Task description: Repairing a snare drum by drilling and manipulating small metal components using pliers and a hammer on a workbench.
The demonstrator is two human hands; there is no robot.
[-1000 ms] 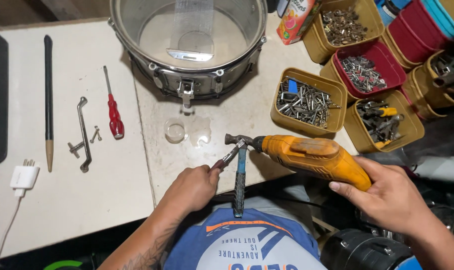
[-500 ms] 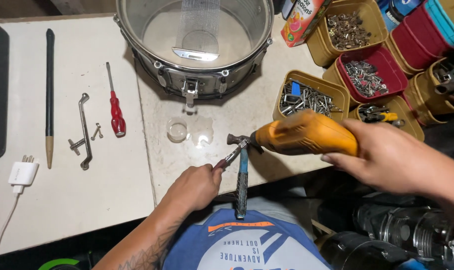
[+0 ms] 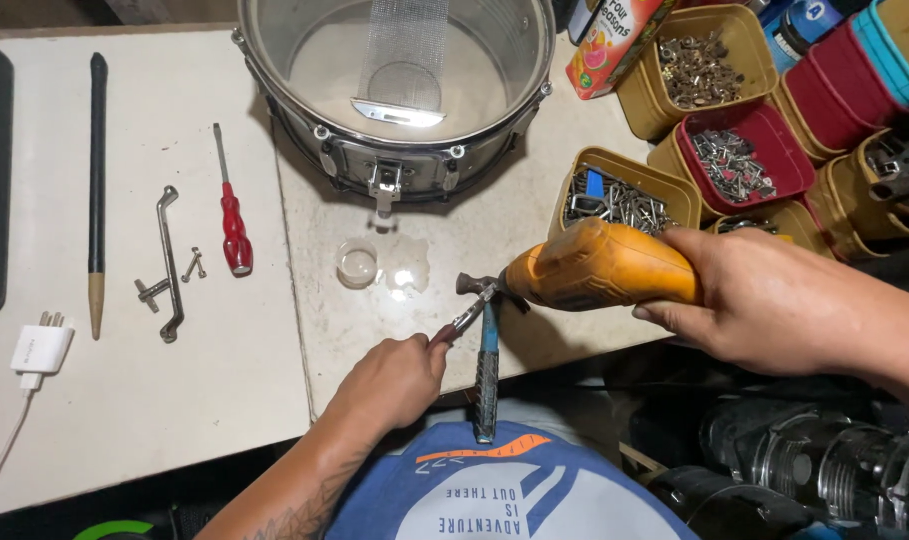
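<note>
White worktop (image 3: 155, 400) carries a steel snare drum shell (image 3: 395, 90) and yellow bins of screws (image 3: 625, 195). Since a second ago the right hand (image 3: 775, 300), wrapped round the orange power drill (image 3: 600, 265), has risen and closed in, its tip now meeting the small pliers (image 3: 465, 320) pinched in the left hand (image 3: 390, 380) over the blue-handled hammer (image 3: 487, 360) at the table edge.

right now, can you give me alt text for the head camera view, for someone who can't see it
Seen from above, the right hand holds an orange power tool over a white table's edge while the left hand holds pliers at its tip, beside a small hammer. Behind sit a metal drum shell, a red screwdriver and bins of hardware.
</note>
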